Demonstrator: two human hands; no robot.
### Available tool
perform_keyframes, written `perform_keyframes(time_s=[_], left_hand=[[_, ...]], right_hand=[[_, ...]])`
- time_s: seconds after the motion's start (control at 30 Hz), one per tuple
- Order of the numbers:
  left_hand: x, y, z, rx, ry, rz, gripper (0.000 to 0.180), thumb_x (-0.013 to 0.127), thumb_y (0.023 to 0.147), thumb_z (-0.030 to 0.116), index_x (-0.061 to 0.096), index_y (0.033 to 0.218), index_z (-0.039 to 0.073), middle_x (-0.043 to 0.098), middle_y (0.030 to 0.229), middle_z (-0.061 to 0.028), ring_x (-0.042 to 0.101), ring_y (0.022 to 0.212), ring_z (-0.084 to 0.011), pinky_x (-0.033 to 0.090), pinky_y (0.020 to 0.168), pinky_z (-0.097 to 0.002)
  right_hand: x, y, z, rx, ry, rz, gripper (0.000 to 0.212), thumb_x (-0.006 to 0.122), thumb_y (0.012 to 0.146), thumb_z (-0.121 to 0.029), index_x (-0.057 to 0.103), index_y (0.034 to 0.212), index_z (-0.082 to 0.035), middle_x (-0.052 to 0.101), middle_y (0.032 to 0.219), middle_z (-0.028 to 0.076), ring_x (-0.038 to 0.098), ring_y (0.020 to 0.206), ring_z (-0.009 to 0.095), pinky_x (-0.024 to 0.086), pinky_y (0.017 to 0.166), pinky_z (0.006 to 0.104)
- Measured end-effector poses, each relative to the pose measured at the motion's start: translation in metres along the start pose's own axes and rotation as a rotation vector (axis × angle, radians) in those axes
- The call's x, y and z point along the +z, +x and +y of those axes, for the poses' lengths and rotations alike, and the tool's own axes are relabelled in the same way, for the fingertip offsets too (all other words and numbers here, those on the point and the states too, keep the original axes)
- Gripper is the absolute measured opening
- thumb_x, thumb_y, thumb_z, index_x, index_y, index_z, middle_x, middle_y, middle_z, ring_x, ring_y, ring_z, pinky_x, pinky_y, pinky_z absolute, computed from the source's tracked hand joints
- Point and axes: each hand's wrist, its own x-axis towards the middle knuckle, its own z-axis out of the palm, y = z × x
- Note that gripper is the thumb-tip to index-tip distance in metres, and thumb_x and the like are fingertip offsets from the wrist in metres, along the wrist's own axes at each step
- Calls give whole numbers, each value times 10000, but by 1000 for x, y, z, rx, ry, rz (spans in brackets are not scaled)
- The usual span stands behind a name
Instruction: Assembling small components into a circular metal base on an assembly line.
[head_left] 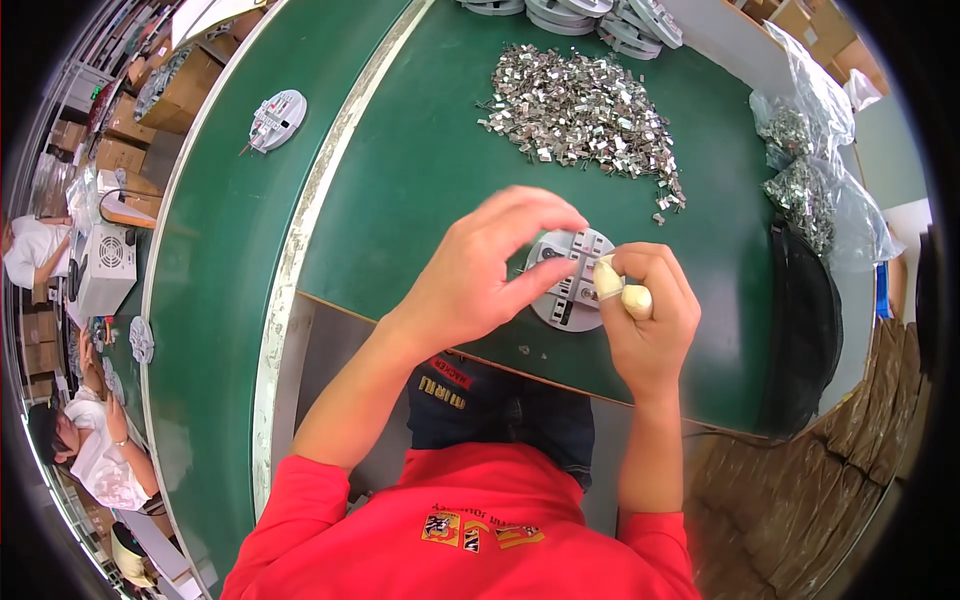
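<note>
A round grey plastic base (562,312) with slots and small metal parts lies on the green table in front of me. Over its left side is my left hand (490,262), with thumb and fingers apart and no object visible between them. My right hand (650,310) is at the base's right side, fingers curled in, with cream-coloured covers on two fingertips. Whatever those fingers may pinch is too small or hidden to make out. Beyond the base spreads a large pile of small shiny metal clips (580,110).
Stacked grey round bases (630,25) stand at the far edge. A clear plastic bag of metal parts (805,190) and a black bag (805,330) lie at the right. On the green belt at left is another base (277,122). Co-workers (105,450) sit beyond it.
</note>
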Motion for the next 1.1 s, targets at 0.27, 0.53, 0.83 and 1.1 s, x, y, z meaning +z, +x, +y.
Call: perform_keyframes(time_s=[0.27,0.53,0.83,1.1], left_hand=[[2,-46,-38,-153,7,125,156,821,867,55,759,1010,48,742,975,-69,687,913,-191,525,777,-309],[-3,-55,-55,-62,-47,170,147,841,845,58,765,970,62,748,968,-68,685,887,-216,531,780,-322],[-7,-55,-58,-11,16,142,187,840,835,51,744,994,74,742,981,-48,663,902,-229,522,805,-337],[-10,-64,-59,-20,69,101,152,806,878,85,699,986,80,720,1021,-45,641,919,-233,503,816,-345]], right_hand=[[30,-5,-6,361,218,-229,54,620,907,44,619,948,8,599,897,13,517,786,80,443,704,241],[46,-2,-8,462,301,-220,85,699,910,3,621,944,3,614,833,46,555,737,108,482,664,282],[47,-4,-4,486,284,-278,82,696,905,11,624,943,4,624,837,45,554,730,107,481,658,282],[47,-10,-8,443,228,-302,103,699,881,30,620,942,4,627,848,64,564,747,131,482,668,288]])
